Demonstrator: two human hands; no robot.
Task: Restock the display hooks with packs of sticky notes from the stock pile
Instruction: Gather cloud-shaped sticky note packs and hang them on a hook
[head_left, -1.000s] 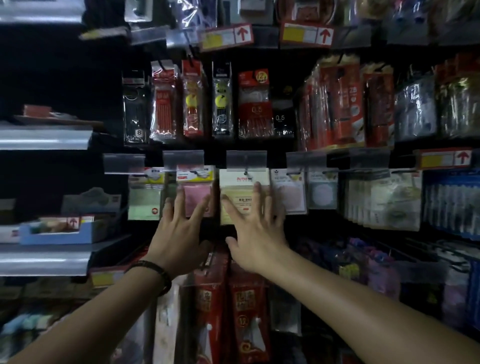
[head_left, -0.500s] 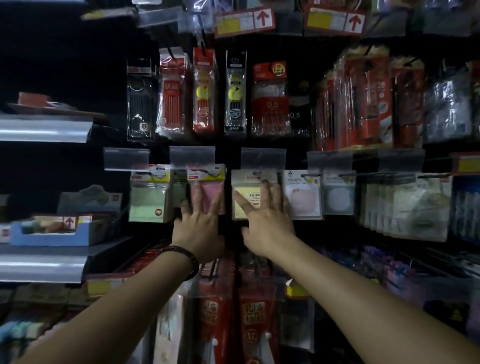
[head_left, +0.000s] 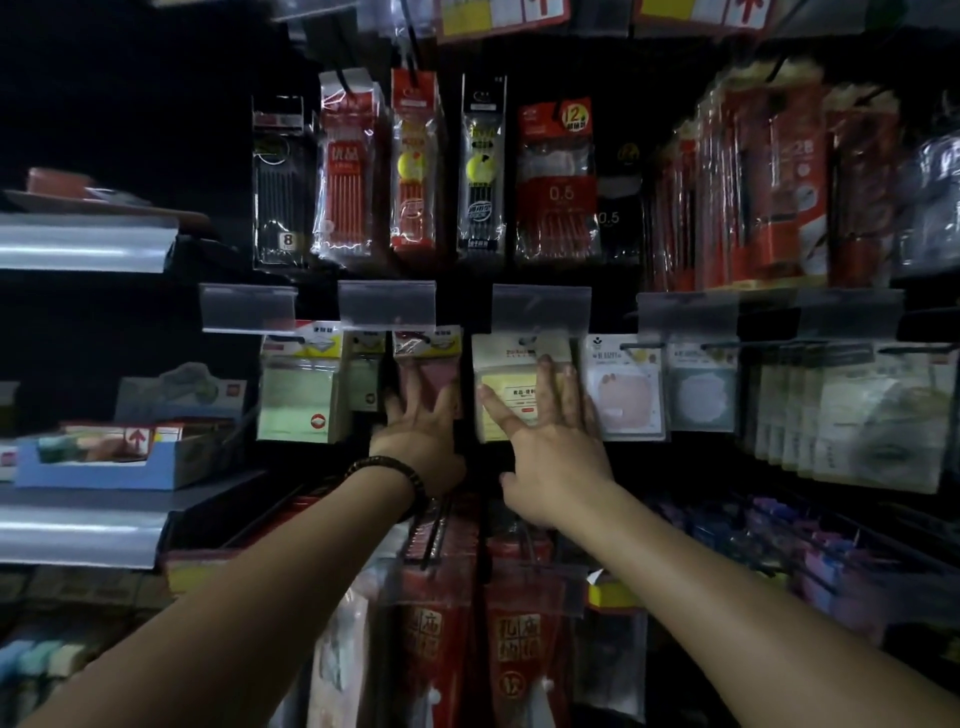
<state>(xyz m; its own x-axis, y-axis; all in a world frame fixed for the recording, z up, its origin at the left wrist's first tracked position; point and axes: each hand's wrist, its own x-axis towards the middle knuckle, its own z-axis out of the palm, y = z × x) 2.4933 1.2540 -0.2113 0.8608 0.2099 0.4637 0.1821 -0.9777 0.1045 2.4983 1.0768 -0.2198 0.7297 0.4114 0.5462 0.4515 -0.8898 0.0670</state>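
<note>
Dim shop shelving fills the view, a dark wall hung with stationery. Far left, metal shelves jut out, and a blue carton tray sits on the lower one. Right of it, clear label holders run in a row above the display hooks, and pen refill packs hang in the row higher up. Under the holders, the first thing is a green pack of sticky notes, with a smaller green pack just beside it and set further back. Next hangs the pink pack. My left grip lies flat against its lower half, fingers straight and spread wide, clasping nothing, and a dark bead bracelet circles that wrist. Just to the right hangs the yellow pack. My right grip presses on its front, fingers straight and fanned, forefinger angled up to the left across the pad and thumb free below, so it too holds nothing. Just beside that little finger is a pack with a pink shaped pad, then a pack with a pale scalloped pad, then deep rows of clear-wrapped packs. Below my wrists hang tall red packs. Most print is too dark and blurred to read.
</note>
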